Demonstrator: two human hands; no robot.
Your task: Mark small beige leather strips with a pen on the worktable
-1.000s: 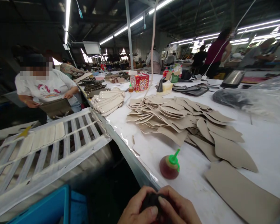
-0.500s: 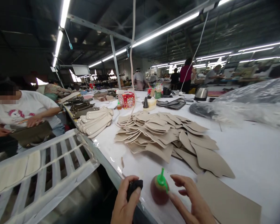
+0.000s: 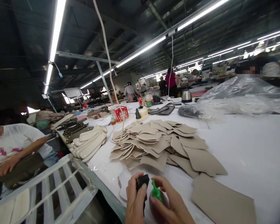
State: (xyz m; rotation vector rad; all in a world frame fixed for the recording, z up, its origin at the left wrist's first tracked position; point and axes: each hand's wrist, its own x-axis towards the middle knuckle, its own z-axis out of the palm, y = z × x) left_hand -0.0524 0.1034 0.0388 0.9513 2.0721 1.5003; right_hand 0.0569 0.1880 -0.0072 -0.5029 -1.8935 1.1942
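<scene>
Closer together than half a second ago, the hands now work over the bottle (image 3: 156, 195): the right hand (image 3: 172, 199), spread beside it before, has curled thumb and fingers around it, and the left hand (image 3: 135, 198) has come nearer on the other side. At lower centre of the frame, the bottle has its green spout (image 3: 153, 184) pointing up with a slight lean left; whether it rests on the surface (image 3: 245, 146) or is lifted, I cannot tell. The left hand grips a black bundle (image 3: 142, 183), just beside the spout. Good handling here likely calls for a steady, light hold on the bottle, as a hard squeeze could spill it, and for keeping the bundle clear of the tip. Beyond, a pile (image 3: 151, 140) of beige pieces fills mid-frame, with one large piece (image 3: 224, 199) lower right. Pale straps (image 3: 90, 141) lie left of the pile; a co-worker's sleeve (image 3: 25, 133) shows at the left edge.
</scene>
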